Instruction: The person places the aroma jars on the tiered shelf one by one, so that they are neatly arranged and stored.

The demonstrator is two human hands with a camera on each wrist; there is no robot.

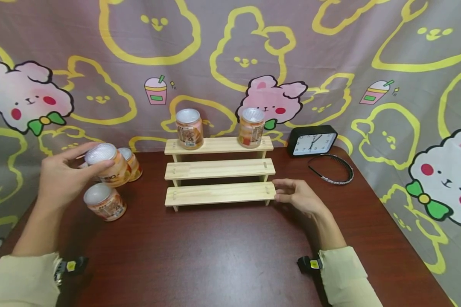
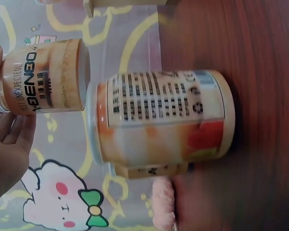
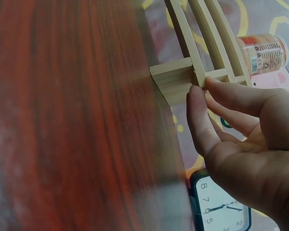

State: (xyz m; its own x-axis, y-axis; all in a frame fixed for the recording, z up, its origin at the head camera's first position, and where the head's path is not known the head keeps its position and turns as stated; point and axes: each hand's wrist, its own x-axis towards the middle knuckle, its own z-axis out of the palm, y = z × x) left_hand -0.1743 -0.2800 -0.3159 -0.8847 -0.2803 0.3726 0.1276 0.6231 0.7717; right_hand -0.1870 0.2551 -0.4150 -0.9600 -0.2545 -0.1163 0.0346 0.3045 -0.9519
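Note:
My left hand [image 1: 59, 179] grips an orange-labelled can [image 1: 115, 172] with a silvery lid, thumb and fingers around its upper part. In the left wrist view that can [image 2: 43, 77] is off the table. Below it, a similar can [image 1: 106, 204] stands on the table, and another can [image 1: 133, 166] is partly hidden behind the held one. A three-step wooden display rack [image 1: 219, 194] stands mid-table, with two cans [image 1: 190, 130] [image 1: 251, 128] on its top step. My right hand [image 1: 301, 196] pinches the right end of the lowest step between thumb and finger.
A black-framed clock [image 1: 312, 140] stands right of the rack, with a dark headband [image 1: 336, 170] lying before it. Behind the brown table [image 1: 223, 256] hangs a patterned curtain [image 1: 215, 51]. A pink fuzzy thing [image 2: 164, 202] shows in the left wrist view.

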